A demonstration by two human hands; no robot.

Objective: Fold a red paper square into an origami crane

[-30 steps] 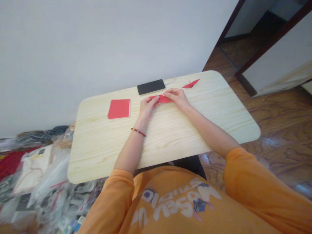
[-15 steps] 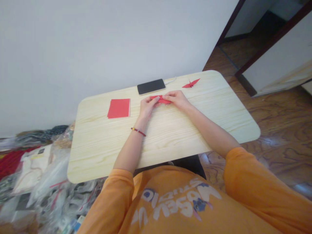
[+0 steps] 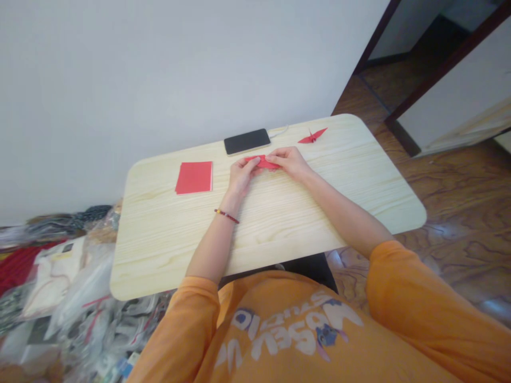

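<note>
A partly folded red paper point(image 3: 263, 161) lies on the light wooden table point(image 3: 279, 213) near its far edge. My left hand point(image 3: 240, 176) pinches its left end, fingers curled together. My right hand point(image 3: 290, 161) presses and pinches its right end. Most of the paper is hidden under my fingers. A stack of red square sheets point(image 3: 194, 177) lies to the left of my left hand. A finished red paper crane point(image 3: 312, 137) sits beyond my right hand, at the far right of the table.
A black phone point(image 3: 247, 142) with a white cable lies against the wall just behind the paper. Bags and clutter point(image 3: 51, 282) pile up on the floor to the left. Wooden floor and a doorway point(image 3: 419, 80) are to the right.
My right hand has slid slightly left along the red paper, closing toward my left hand. Everything else on the table stays where it was.
</note>
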